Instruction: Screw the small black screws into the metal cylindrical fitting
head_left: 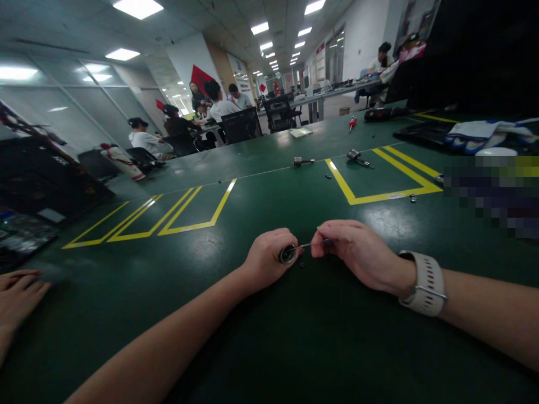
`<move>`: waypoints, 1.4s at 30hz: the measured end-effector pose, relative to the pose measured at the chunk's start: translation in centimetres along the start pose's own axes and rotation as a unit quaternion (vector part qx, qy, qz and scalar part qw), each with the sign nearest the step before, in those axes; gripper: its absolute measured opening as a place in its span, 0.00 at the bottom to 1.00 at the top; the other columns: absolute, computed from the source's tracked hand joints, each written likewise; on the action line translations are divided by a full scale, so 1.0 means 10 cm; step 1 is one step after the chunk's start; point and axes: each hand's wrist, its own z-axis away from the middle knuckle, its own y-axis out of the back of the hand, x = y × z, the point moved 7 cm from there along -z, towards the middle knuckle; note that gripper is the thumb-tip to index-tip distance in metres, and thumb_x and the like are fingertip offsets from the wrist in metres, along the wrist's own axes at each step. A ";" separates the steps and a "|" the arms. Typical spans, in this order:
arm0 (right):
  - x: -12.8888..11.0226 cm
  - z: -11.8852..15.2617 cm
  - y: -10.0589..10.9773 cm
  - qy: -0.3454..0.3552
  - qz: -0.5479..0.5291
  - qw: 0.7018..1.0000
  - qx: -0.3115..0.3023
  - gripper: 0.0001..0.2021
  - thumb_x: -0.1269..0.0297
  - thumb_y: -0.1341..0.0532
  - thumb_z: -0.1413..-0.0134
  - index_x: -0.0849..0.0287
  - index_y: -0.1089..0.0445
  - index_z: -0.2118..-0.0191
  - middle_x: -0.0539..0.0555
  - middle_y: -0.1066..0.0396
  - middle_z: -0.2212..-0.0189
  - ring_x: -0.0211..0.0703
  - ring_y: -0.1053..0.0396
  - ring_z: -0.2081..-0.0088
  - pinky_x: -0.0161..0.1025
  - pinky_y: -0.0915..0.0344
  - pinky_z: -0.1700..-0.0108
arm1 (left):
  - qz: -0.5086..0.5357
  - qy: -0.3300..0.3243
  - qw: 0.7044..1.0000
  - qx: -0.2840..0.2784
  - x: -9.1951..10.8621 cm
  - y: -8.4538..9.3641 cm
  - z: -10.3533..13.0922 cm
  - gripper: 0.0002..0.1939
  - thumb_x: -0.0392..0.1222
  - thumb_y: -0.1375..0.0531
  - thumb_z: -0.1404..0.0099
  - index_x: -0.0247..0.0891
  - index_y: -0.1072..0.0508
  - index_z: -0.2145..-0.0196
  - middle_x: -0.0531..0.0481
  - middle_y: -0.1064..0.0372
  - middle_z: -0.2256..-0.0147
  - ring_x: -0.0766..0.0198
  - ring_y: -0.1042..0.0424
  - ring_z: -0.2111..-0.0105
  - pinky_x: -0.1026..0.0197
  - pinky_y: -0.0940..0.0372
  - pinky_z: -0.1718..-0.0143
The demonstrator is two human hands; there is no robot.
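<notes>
Near the middle of the green table, my left hand (269, 258) is wrapped round a dark cylindrical metal part (287, 254), its round ringed end facing me. My right hand (351, 249), with a pale watch on the wrist, pinches a thin metal rod (306, 245). The rod's tip reaches the cylindrical part at my left fingers; its other end is mostly hidden in my right hand. Just below the rod, a small dark nut (302, 265) lies on the table.
Two metal parts with shafts (303, 161) (357, 157) lie beyond my hands, near yellow tape outlines (214, 217). Farther back are a red screwdriver (352, 123) and gloves (484, 134). Small nuts (413, 198) sit at right. Another person's hand (21, 294) rests at left.
</notes>
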 end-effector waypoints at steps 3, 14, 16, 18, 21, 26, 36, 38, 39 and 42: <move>-0.12 0.06 -0.03 0.066 0.078 0.995 0.011 0.12 0.65 0.46 0.44 0.60 0.29 0.74 0.51 0.30 0.75 0.40 0.33 0.69 0.40 0.39 0.62 | -0.009 0.011 1.000 0.005 -0.01 0.01 -0.01 0.07 0.36 0.44 0.39 0.36 0.36 0.75 0.54 0.39 0.77 0.69 0.39 0.77 0.66 0.45 0.76; -0.09 0.05 -0.02 0.037 0.074 0.997 0.000 0.13 0.66 0.46 0.45 0.60 0.29 0.76 0.52 0.31 0.76 0.40 0.33 0.69 0.41 0.39 0.61 | -0.035 0.019 0.999 -0.029 0.01 -0.01 0.00 0.07 0.34 0.45 0.40 0.37 0.36 0.76 0.54 0.39 0.77 0.68 0.39 0.76 0.65 0.45 0.76; -0.02 0.02 0.01 0.001 0.015 1.000 0.000 0.13 0.66 0.46 0.45 0.61 0.29 0.76 0.52 0.31 0.76 0.40 0.33 0.70 0.40 0.39 0.62 | -0.015 0.011 1.000 -0.017 0.02 0.00 0.01 0.08 0.35 0.44 0.39 0.36 0.36 0.76 0.54 0.39 0.77 0.69 0.39 0.76 0.65 0.45 0.75; 0.01 0.02 0.00 -0.013 -0.005 1.000 -0.006 0.13 0.65 0.45 0.45 0.61 0.28 0.75 0.52 0.31 0.76 0.40 0.33 0.70 0.40 0.39 0.62 | 0.001 0.005 1.000 -0.010 0.02 0.00 0.01 0.08 0.36 0.44 0.39 0.36 0.36 0.76 0.54 0.39 0.76 0.69 0.39 0.76 0.66 0.45 0.75; 0.00 0.02 -0.01 -0.010 -0.002 1.000 -0.010 0.12 0.65 0.45 0.45 0.61 0.28 0.75 0.52 0.30 0.75 0.40 0.33 0.69 0.40 0.39 0.61 | 0.002 0.011 1.000 -0.009 0.01 0.00 0.01 0.08 0.36 0.44 0.39 0.36 0.36 0.75 0.54 0.39 0.76 0.69 0.39 0.76 0.66 0.45 0.75; -0.03 0.03 0.03 0.014 0.000 1.000 0.021 0.12 0.67 0.44 0.47 0.61 0.29 0.78 0.51 0.32 0.79 0.39 0.34 0.73 0.39 0.40 0.65 | -0.022 0.025 0.999 -0.014 -0.01 -0.01 0.00 0.07 0.35 0.44 0.40 0.36 0.36 0.76 0.54 0.40 0.77 0.69 0.40 0.77 0.66 0.46 0.75; -0.04 0.02 0.10 0.048 0.031 0.998 0.041 0.14 0.64 0.45 0.46 0.60 0.32 0.80 0.49 0.34 0.82 0.38 0.36 0.76 0.39 0.42 0.67 | -0.031 0.059 0.998 -0.008 -0.06 0.01 0.00 0.08 0.37 0.43 0.40 0.37 0.36 0.76 0.54 0.38 0.77 0.68 0.39 0.77 0.65 0.45 0.75; -0.05 0.03 0.10 0.051 0.041 0.997 0.049 0.15 0.64 0.46 0.46 0.59 0.32 0.80 0.49 0.35 0.82 0.38 0.37 0.76 0.39 0.42 0.68 | -0.033 0.059 0.998 -0.006 -0.06 0.01 0.00 0.08 0.37 0.43 0.40 0.37 0.36 0.76 0.54 0.38 0.77 0.68 0.38 0.76 0.65 0.44 0.75; -0.05 0.03 0.11 0.050 0.045 0.996 0.058 0.15 0.64 0.46 0.46 0.59 0.33 0.81 0.48 0.35 0.82 0.38 0.37 0.77 0.39 0.43 0.68 | -0.034 0.059 0.998 -0.004 -0.05 0.02 0.00 0.08 0.37 0.42 0.40 0.37 0.36 0.76 0.54 0.38 0.77 0.68 0.38 0.76 0.65 0.44 0.75; -0.07 0.04 0.12 0.048 0.059 0.994 0.083 0.15 0.64 0.46 0.47 0.59 0.34 0.82 0.48 0.37 0.84 0.37 0.39 0.78 0.39 0.44 0.70 | -0.037 0.060 0.998 0.002 -0.05 0.02 0.00 0.07 0.37 0.42 0.41 0.37 0.36 0.76 0.54 0.38 0.77 0.68 0.38 0.77 0.65 0.44 0.76</move>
